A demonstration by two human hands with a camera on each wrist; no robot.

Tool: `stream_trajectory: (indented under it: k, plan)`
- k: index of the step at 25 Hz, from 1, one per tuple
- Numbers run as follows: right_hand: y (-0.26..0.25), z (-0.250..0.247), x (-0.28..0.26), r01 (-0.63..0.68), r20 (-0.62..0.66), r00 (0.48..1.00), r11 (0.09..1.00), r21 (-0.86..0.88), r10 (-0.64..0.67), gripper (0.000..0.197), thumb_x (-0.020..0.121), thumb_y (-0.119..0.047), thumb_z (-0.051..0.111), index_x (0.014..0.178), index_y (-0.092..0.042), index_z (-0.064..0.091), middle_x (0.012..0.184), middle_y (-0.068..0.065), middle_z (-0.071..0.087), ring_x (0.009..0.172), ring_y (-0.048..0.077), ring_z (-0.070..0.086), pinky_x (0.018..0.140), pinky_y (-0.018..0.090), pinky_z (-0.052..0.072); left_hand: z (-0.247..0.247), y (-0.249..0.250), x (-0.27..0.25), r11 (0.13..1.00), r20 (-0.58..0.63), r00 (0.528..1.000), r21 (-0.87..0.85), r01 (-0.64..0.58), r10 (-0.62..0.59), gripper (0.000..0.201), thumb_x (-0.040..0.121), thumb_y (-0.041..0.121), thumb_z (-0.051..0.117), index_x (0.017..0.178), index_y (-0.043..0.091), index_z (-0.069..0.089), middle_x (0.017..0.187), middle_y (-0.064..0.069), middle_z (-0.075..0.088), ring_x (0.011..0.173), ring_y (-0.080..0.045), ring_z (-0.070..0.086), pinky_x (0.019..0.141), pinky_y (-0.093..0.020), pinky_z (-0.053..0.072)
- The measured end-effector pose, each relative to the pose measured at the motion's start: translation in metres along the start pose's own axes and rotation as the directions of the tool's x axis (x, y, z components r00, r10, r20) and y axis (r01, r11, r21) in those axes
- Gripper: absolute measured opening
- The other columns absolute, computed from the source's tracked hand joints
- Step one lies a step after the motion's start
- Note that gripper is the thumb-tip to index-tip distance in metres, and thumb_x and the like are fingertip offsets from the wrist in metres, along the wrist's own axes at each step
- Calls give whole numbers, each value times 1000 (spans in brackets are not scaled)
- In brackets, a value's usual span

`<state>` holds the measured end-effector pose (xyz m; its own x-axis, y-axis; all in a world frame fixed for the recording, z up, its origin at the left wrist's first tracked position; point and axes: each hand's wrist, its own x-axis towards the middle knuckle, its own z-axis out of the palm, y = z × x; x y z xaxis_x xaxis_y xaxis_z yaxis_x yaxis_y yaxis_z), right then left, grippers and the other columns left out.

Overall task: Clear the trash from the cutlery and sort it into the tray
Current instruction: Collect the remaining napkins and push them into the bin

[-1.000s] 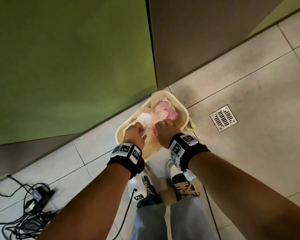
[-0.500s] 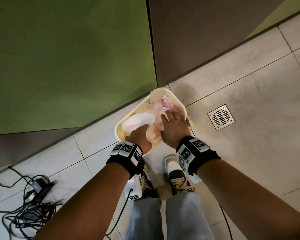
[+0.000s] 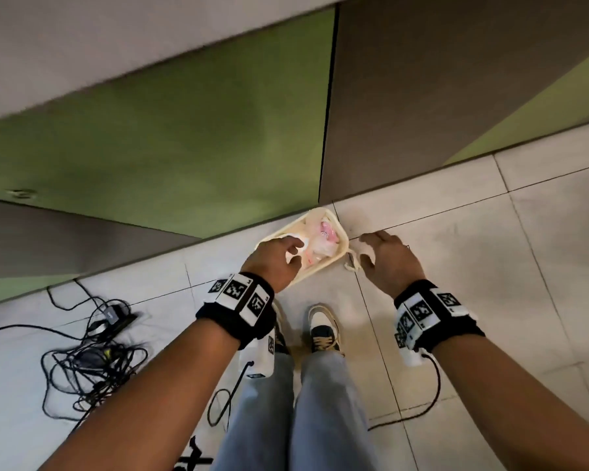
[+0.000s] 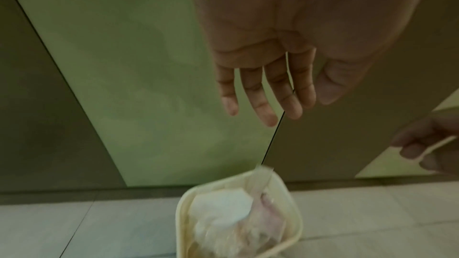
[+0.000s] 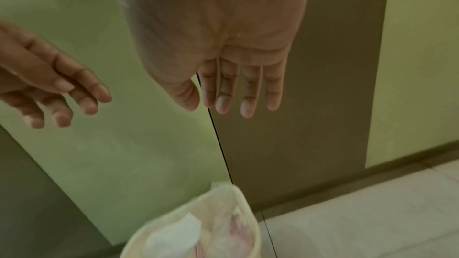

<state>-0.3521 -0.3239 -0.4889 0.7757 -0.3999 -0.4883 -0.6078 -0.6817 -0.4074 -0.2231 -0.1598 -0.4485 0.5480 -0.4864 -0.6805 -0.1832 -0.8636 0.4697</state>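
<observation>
Fingers [image 4: 258, 93] of both hands hang straight and empty above the trash-filled bin [image 3: 343, 240] (tangled cables [image 3: 92, 362] lie leftward).

Both hands [image 3: 334, 256] now raised off bin [image 3: 344, 243].

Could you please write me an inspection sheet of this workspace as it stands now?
Surface: pale tiled floor with dark grout lines.
Job's things: cream bin on the floor by the wall, lined with a bag and holding white and pink trash; cutlery and tray: nothing seen.
Clutter: a scrap beside the bin.
Hands: left hand over the bin, right hand beside it; both empty, fingers straight.
Cables: tangled black cables at left; one cable from the right wristband.
Surroundings: green and brown wall panels; the person's shoes.
</observation>
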Motion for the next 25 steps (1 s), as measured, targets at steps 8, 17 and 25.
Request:
stream_trajectory:
  k: [8, 17, 25]
  plan:
    - [-118, -172, -88, 184, -260, 949, 983, -3, -179, 30, 87, -20, 53, 115, -10, 58, 114, 14, 62, 105, 35, 59, 84, 41, 50, -138, 98, -161, 979, -301, 935, -20, -205, 190, 27, 92, 16, 49, 115, 16, 63, 116, -2, 68, 93, -16, 62, 81, -17, 41]
    - [-244, -262, -117, 415, -356, 849, 910, -7, -391, 30, 88, -20, 53, 117, -12, 58, 109, 9, 66, 82, 25, 60, 76, 34, 50, -266, 87, -245, 952, -588, 790, -106, -286, 172, 25, 91, 16, 53, 113, 14, 63, 108, -3, 66, 72, -9, 56, 76, -18, 42]
    - [-423, -279, -80, 513, -372, 792, 858, -24, -484, 25, 86, -22, 57, 109, -15, 64, 97, 6, 70, 85, 28, 65, 76, 32, 49, -401, -2, -269, 922, -775, 623, -156, -353, 107, 23, 88, 12, 55, 108, 15, 66, 88, 6, 62, 64, -1, 53, 76, -16, 46]
